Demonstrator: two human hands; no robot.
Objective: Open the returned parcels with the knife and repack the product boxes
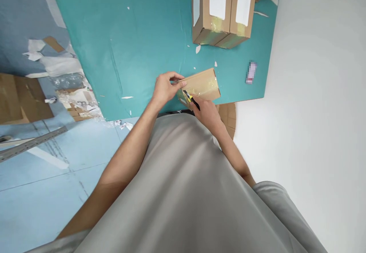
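Observation:
A small brown cardboard box [203,81] with clear tape on it lies at the front edge of the green-topped table. My left hand [167,87] grips the box's left end, thumb on top and fingers at the far side. In my right hand [208,114] is a utility knife [191,98], black with a yellow part. Its tip lies over the taped left part of the box; whether the blade touches the tape I cannot tell. My right fingers are partly hidden behind the knife and the box's near side.
Two taller cardboard boxes [220,32] with white labels stand at the back right of the table [143,47]. A blurred small item [251,72] lies at right, near a white wall [314,93]. Paper and plastic scraps [61,66] litter the floor at left, beside a brown carton [23,98].

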